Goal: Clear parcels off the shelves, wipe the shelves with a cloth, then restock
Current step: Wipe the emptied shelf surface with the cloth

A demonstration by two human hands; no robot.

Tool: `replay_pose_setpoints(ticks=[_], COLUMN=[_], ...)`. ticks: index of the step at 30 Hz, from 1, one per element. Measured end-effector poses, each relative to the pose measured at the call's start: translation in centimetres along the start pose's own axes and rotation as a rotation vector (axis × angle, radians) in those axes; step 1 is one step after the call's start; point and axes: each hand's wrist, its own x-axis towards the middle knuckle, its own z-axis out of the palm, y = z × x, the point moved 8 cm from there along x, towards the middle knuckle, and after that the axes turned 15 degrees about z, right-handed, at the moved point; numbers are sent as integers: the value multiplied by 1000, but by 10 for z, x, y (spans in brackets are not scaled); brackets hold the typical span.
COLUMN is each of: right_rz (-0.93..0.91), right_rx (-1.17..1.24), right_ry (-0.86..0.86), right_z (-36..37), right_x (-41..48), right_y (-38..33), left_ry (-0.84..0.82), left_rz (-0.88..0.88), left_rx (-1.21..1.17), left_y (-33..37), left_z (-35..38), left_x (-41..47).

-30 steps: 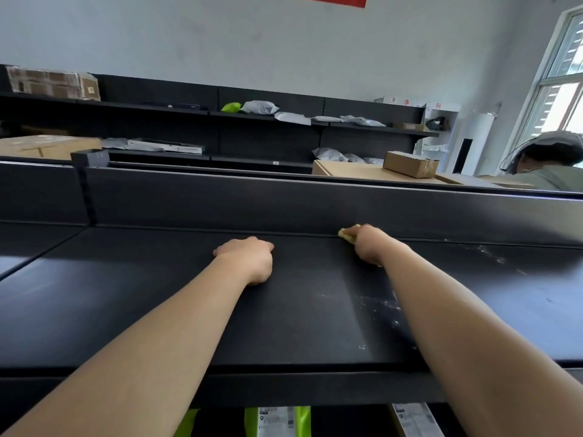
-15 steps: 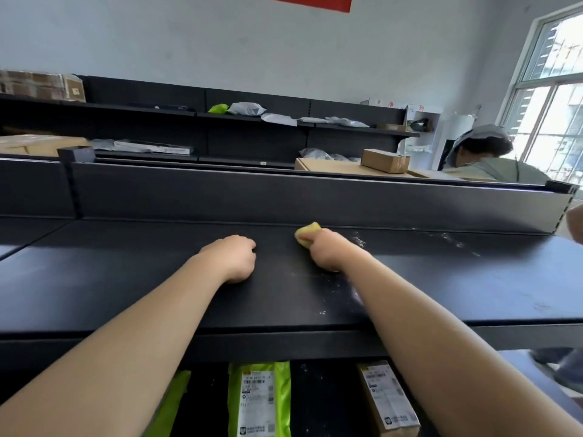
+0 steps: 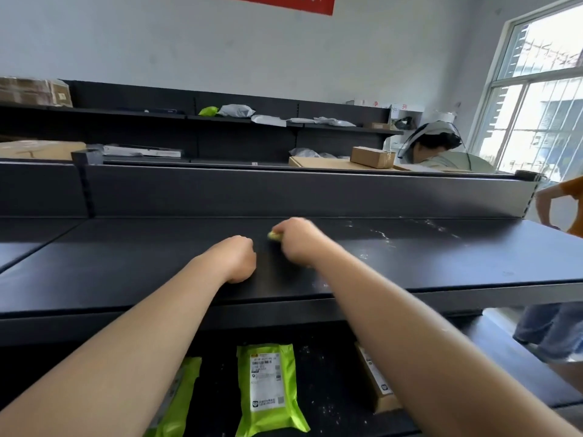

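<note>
A black top shelf (image 3: 126,266) stretches across in front of me, bare of parcels, with white dust streaks on its right part. My right hand (image 3: 299,241) presses a small yellow cloth (image 3: 273,236) onto the shelf near the middle; only a corner of the cloth shows past the fingers. My left hand (image 3: 238,258) rests on the shelf as a closed fist just left of it, holding nothing. On the shelf below lie a green parcel (image 3: 269,389), a second green parcel (image 3: 179,395) and a brown box (image 3: 377,383).
The shelf's black back panel (image 3: 284,193) rises behind my hands. Beyond it are cardboard boxes (image 3: 372,156) and wall shelves with grey bags (image 3: 236,110). A person bends over at the back right (image 3: 432,149), and another person in orange stands at the right edge (image 3: 564,209).
My right hand has slid the cloth leftward along the shelf, closing on my left hand. The view has dropped back, showing more of the lower shelf and its parcels.
</note>
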Motion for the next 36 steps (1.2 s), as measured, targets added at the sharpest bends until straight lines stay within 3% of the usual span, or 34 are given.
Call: replay_pose_setpoints(ticks=[4, 12, 15, 19, 23, 26, 31, 36], right_rz=[115, 332, 406, 320, 157, 164, 204, 400], right_rx=[-101, -127, -73, 21, 18, -67, -15, -2], right_ry=[-122, 26, 95, 162, 70, 22, 37, 102], right_z=[33, -14, -38, -43, -7, 24, 18, -14], right_x=[-8, -21, -30, -44, -55, -63, -66, -63], right_y=[-11, 117, 135, 85, 2, -13, 41, 137], left_ry=[-4, 13, -22, -32, -5, 23, 64, 81], left_rz=[55, 120, 151, 151, 163, 180, 166, 191], left_rx=[13, -63, -43, -83, -70, -57, -86, -78], left_y=[1, 3, 4, -3, -5, -4, 3, 13], left_z=[-1, 6, 6, 6, 5, 4, 5, 3], left_x=[-12, -27, -32, -35, -40, -44, -50, -48])
